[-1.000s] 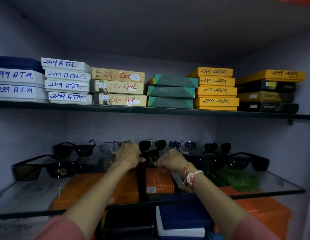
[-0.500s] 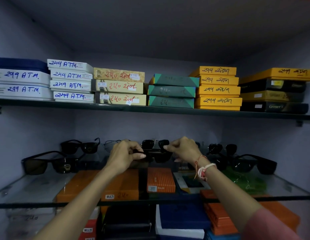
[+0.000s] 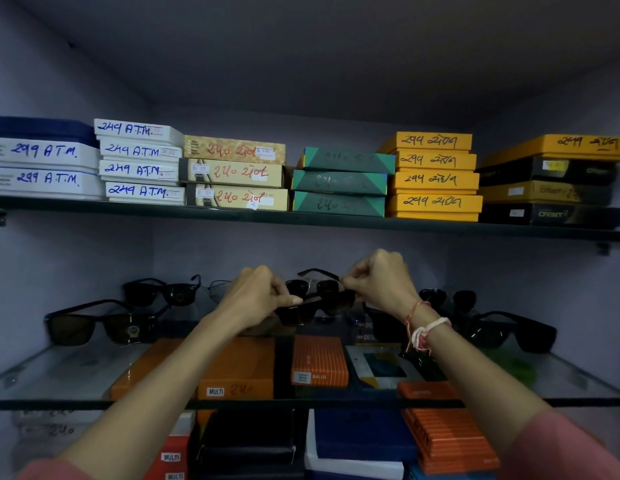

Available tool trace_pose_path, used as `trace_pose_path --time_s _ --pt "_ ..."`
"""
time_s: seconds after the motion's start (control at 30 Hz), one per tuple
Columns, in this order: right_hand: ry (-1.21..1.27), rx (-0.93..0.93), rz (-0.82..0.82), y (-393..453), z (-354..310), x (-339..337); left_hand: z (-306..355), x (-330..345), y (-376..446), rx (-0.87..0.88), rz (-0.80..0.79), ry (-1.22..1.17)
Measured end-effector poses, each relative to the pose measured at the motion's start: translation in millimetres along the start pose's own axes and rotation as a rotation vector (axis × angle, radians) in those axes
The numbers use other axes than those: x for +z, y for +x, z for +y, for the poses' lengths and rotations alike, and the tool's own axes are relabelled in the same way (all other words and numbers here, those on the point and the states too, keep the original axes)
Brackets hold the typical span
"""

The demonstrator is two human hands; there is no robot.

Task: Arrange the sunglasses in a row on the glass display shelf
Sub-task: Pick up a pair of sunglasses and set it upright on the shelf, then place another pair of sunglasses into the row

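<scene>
Up it comes! The dark sunglasses (image 3: 315, 306) sat low on the glass shelf (image 3: 59, 372) a second ago and now ride clear above it, so this pair is probably being opened or turned before it joins the row. The left hand (image 3: 256, 299) pinches the left end, the right hand (image 3: 381, 282) pinches the raised arm (frame tilted between them). Other pairs (image 3: 100, 323) wait on both sides.
</scene>
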State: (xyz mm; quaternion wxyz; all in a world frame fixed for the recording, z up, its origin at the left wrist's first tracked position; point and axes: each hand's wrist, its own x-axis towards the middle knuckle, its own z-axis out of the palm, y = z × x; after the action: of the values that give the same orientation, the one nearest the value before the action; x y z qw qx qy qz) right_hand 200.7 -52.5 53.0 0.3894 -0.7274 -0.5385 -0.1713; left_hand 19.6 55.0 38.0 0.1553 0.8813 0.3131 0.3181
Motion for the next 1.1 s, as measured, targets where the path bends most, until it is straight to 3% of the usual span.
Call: trace_pose_path --time_s 0.23,0.87,1.1 --pt "-0.036 0.147 -0.025 6.4 8.8 6.3 -4.5 2.6 17.8 -0.09 0.138 0.098" --pt "-0.24 0.213 -0.169 -0.8 6.4 32.9 -19.7 30.4 41.6 -0.278 -0.019 0.176" --pt "-0.34 0.206 -0.208 1.0 3.2 28.3 -41.4 17.7 42.2 -0.346 0.068 0.289"
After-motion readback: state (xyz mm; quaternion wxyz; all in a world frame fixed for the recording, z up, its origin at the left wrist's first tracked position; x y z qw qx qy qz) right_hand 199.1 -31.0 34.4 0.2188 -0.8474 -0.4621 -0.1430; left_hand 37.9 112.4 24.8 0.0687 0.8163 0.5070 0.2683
